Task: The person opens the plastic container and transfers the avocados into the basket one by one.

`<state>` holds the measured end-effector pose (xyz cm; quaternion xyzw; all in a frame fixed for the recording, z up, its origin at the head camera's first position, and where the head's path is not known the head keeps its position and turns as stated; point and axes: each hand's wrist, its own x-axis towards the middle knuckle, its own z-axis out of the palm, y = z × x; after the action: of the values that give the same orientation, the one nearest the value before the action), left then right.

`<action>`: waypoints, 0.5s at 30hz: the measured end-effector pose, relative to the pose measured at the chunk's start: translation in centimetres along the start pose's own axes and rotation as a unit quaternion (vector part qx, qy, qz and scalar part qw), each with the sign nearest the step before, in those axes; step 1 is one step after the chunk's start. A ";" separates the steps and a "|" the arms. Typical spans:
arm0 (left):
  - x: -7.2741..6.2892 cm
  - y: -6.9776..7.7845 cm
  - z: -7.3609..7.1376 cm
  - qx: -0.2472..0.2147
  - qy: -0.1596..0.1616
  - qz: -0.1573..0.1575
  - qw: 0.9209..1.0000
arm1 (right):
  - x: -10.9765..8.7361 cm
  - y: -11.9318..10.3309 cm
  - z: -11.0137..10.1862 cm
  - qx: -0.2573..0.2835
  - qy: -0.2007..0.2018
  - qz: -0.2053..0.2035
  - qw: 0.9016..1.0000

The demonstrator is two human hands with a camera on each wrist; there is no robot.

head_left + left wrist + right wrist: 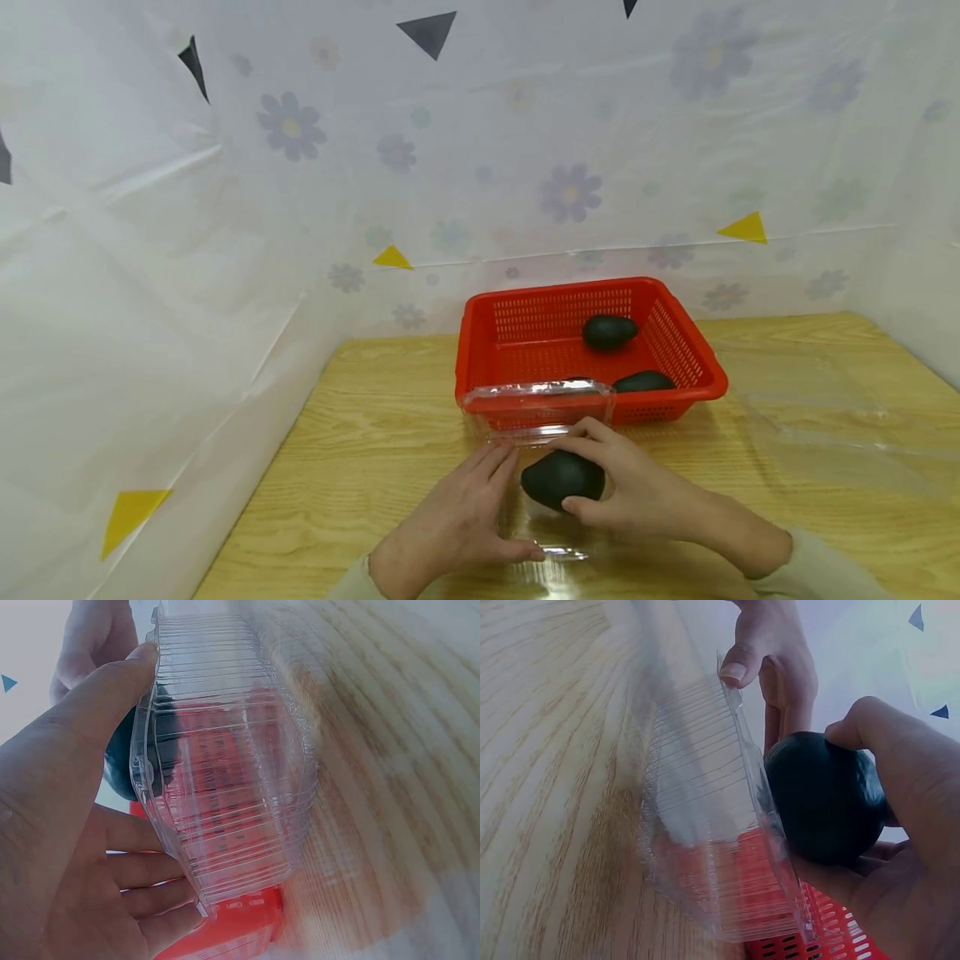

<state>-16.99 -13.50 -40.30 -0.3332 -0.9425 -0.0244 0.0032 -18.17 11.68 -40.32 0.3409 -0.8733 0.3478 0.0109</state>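
A dark green avocado [558, 479] is in my right hand [637, 487], its thumb and fingers curled around it. It is over the open clear plastic container [566, 552], at the rim in the right wrist view. My left hand [457, 517] holds the container's left side, thumb at the near corner and fingers toward the far end. The left wrist view shows the thumb and fingertips against the container's ribbed wall [240, 862]. The hinged lid [540, 408] stands raised at the back, in front of the basket.
Behind the container stands a red plastic basket [480, 333]. Inside lie an avocado [609, 332] at the back, another avocado [645, 382] near the front, and a dark piece half hidden by the lid. More clear plastic [840, 433] lies on the wooden table [360, 417] at right.
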 end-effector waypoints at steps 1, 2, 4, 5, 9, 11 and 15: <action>0.0 0.0 0.0 0.000 -0.001 -0.001 1.000 | -0.1 -0.1 -0.1 -0.004 0.004 0.000 1.000; 0.0 0.0 0.0 0.000 -0.002 -0.002 1.000 | -0.1 -0.1 -0.2 -0.007 0.006 0.001 1.000; 0.0 0.0 0.0 0.003 0.002 0.000 1.000 | -0.3 -0.2 -0.3 -0.012 0.011 0.002 1.000; 0.0 0.0 0.0 0.005 0.003 0.001 1.000 | -0.3 -0.2 -0.4 -0.012 0.012 0.004 1.000; 0.0 0.0 0.1 0.012 0.013 0.007 1.000 | -0.6 -0.2 -0.8 -0.012 0.023 -0.003 1.000; 0.0 0.0 0.1 0.013 0.013 0.005 1.000 | -0.7 -0.2 -1.0 -0.013 0.027 -0.010 0.999; 0.0 0.0 0.1 0.011 0.006 0.000 1.000 | -1.1 -0.1 -1.3 -0.011 0.026 -0.008 1.000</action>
<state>-17.01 -13.47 -40.39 -0.3332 -0.9426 -0.0156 0.0121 -17.51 13.10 -39.51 0.3389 -0.8737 0.3466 0.0400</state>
